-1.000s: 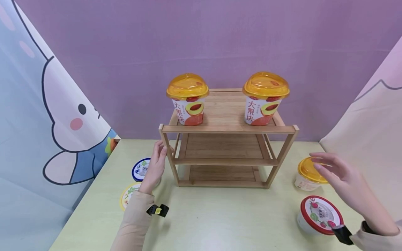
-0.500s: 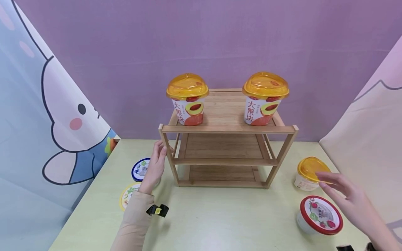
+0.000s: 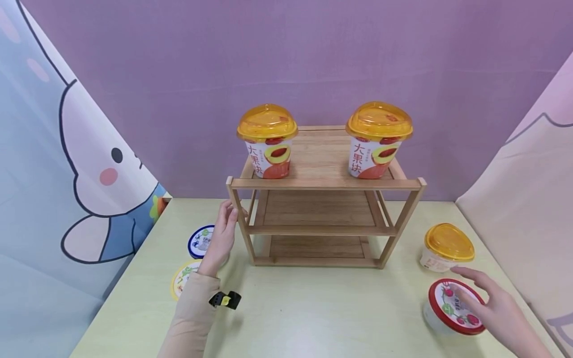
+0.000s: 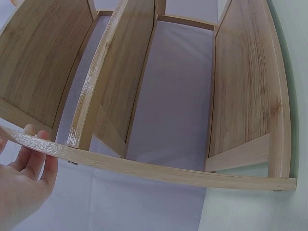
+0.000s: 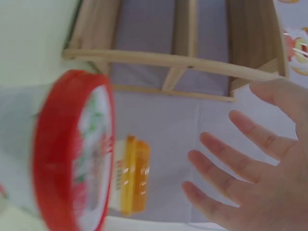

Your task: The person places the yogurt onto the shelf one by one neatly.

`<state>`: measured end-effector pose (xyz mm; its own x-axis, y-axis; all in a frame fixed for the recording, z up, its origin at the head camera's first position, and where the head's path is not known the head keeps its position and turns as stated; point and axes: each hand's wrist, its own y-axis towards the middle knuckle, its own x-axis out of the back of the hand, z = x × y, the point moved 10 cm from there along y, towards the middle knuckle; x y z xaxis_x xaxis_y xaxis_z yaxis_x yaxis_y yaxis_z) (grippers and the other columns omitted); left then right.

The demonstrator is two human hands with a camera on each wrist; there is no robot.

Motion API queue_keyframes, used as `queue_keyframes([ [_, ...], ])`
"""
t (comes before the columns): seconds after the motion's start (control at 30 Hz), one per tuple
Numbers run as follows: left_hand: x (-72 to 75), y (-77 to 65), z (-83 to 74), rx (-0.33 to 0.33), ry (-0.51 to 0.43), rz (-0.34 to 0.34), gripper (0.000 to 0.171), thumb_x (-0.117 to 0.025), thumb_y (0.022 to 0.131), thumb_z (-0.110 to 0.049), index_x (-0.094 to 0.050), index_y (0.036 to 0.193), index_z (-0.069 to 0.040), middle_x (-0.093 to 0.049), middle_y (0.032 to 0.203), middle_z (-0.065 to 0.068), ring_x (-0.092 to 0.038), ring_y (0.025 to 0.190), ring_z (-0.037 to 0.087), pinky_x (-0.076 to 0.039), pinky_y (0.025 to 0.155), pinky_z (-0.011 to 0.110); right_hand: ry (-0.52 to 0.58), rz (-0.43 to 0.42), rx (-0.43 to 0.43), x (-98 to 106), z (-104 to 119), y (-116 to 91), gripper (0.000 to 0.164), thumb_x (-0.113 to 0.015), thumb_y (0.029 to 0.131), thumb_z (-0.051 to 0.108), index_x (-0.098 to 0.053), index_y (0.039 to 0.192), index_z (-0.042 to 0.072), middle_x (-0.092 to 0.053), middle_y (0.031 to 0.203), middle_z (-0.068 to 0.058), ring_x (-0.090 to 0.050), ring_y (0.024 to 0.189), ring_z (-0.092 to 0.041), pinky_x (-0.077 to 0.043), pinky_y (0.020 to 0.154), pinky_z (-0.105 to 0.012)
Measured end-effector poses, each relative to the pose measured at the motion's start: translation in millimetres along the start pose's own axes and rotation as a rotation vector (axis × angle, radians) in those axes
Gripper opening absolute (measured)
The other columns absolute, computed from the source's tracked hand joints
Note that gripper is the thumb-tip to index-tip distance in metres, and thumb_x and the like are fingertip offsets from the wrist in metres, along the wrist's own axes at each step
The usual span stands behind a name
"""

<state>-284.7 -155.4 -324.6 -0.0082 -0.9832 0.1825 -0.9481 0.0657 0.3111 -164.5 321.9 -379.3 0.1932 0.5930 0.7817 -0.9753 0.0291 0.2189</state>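
My left hand [image 3: 224, 236] holds the left front post of a wooden three-tier rack [image 3: 322, 231]. In the left wrist view its fingers [image 4: 36, 161] bend around the post. Over on the right, my right hand [image 3: 497, 308] hovers by a red-lidded tub [image 3: 456, 306] with berries on its label. In the right wrist view the fingers [image 5: 226, 154] are spread and apart from the tub. Behind that tub stands a yellow-lidded cup [image 3: 447, 246]. Two yogurt cups with orange domed lids, a left one [image 3: 268, 141] and a right one [image 3: 378, 141], stand on the top tier.
Left of the rack, a blue-lidded tub [image 3: 200, 241] and a yellow-rimmed tub [image 3: 182, 281] sit on the pale table [image 3: 313, 313], partly hidden by the left arm. A purple cloth [image 3: 313, 59] hangs behind the rack. Printed cloth [image 3: 103, 199] hangs at the left.
My right hand has come down and toward me, from beside the yellow-lidded cup to the red-lidded tub. The left hand and the rack have not moved.
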Motion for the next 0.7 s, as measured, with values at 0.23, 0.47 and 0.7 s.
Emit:
queue_keyframes([
  [0.23,0.2,0.3,0.3,0.003,0.005,-0.004,0.030,-0.025,0.098,-0.011,-0.029,0.124,0.004,-0.043,0.106,0.031,-0.041,0.108,0.038,-0.025,0.097,0.045,-0.020,0.048,0.005,-20.1,-12.4,-9.0,0.050,-0.065,0.081,0.023,-0.044,0.124,0.008,-0.041,0.127,-0.021,-0.024,0.122,-0.004,-0.031,0.085,-0.055],
  [0.47,-0.3,0.4,-1.1,0.000,0.005,-0.005,0.028,-0.025,0.098,-0.012,-0.031,0.123,0.001,-0.044,0.105,0.030,-0.042,0.108,0.037,-0.025,0.096,0.045,0.003,0.046,0.077,-27.6,-16.0,-9.9,0.055,-0.071,0.073,0.014,-0.045,0.120,0.000,-0.036,0.124,-0.035,-0.032,0.113,-0.045,-0.026,0.093,-0.055],
  [0.7,0.5,1.0,3.4,0.011,-0.002,-0.002,0.029,-0.025,0.098,-0.010,-0.030,0.124,0.001,-0.043,0.106,0.031,-0.042,0.108,0.038,-0.026,0.096,0.044,-0.038,0.102,0.086,-36.6,-24.9,-12.3,0.064,-0.077,0.066,0.017,-0.046,0.117,-0.007,-0.035,0.122,-0.036,-0.035,0.101,-0.051,-0.032,0.068,-0.066],
])
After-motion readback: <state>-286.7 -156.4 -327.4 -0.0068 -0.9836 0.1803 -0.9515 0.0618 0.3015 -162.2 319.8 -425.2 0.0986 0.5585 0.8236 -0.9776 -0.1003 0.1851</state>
